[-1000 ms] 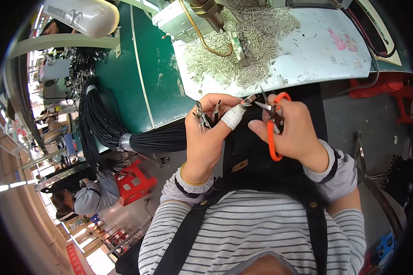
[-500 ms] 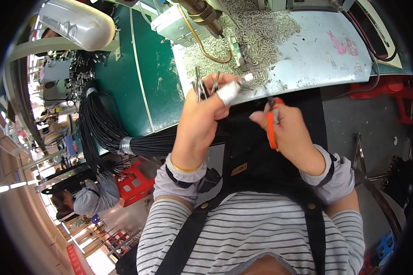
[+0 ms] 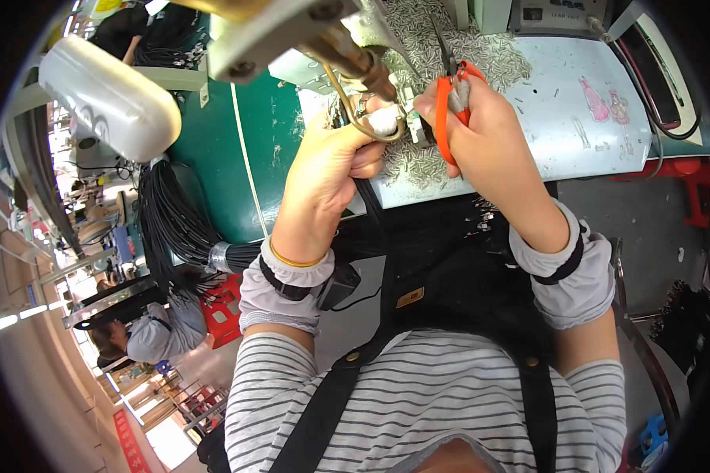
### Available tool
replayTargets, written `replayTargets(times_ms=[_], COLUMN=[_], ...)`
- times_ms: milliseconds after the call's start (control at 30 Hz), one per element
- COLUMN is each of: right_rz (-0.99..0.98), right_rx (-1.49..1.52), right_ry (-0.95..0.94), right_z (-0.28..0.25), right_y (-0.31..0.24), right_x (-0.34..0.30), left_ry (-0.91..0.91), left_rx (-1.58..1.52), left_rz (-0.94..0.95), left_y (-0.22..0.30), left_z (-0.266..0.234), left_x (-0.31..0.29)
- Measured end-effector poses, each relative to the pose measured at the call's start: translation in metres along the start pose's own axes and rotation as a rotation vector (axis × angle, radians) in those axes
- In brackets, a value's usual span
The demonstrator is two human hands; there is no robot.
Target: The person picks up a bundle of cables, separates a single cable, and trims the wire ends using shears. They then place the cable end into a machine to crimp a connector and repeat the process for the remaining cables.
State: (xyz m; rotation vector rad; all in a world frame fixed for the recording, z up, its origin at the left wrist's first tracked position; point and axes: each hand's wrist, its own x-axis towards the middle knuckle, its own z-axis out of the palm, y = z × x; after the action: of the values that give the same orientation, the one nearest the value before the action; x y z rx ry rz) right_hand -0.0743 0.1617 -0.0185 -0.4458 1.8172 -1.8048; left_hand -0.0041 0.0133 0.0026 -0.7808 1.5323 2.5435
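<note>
Metal bits [image 3: 502, 67] litter the white board [image 3: 552, 118], and the machine [image 3: 292, 35] looms over my left hand [image 3: 331, 154]: should my thumb [image 3: 381, 121] stray beneath its tip [image 3: 384, 87], it could get pinched. That hand is wrapped round black cables [image 3: 368, 201], ends partly hidden behind a bent tube [image 3: 345, 104]; my right hand [image 3: 489, 130] clasps orange scissors [image 3: 442, 118] nearby, pointing away.

Before you, the green tabletop [image 3: 213, 142] carries a pale board [image 3: 552, 146] strewn with small silvery metal pieces [image 3: 489, 59]. Along your tabletop's left edge lies a bundle of black cables [image 3: 170, 209]. Red stools [image 3: 222, 311] stand on the grey floor [image 3: 599, 213].
</note>
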Motion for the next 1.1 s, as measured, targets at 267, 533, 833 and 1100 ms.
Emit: replayTargets(times_ms=[267, 533, 833, 1100], right_rz=[0.001, -0.142, -0.169, -0.53], right_rx=[0.005, -0.053, -0.058, -0.568], right_ry=[-0.022, 0.026, 0.08, 0.097], right_z=[0.0, 0.001, -0.01, 0.002], right_y=[0.002, 0.01, 0.001, -0.001], right_x=[0.002, 0.0, -0.034, -0.066], left_ry=[0.002, 0.06, 0.127, 0.043], left_rx=[0.047, 0.083, 0.176, 0.987], left_rz=[0.045, 0.065, 0.176, 0.646], left_y=[0.002, 0.001, -0.02, -0.047], left_z=[0.001, 0.005, 0.015, 0.021], left_x=[-0.002, -0.005, -0.049, -0.069])
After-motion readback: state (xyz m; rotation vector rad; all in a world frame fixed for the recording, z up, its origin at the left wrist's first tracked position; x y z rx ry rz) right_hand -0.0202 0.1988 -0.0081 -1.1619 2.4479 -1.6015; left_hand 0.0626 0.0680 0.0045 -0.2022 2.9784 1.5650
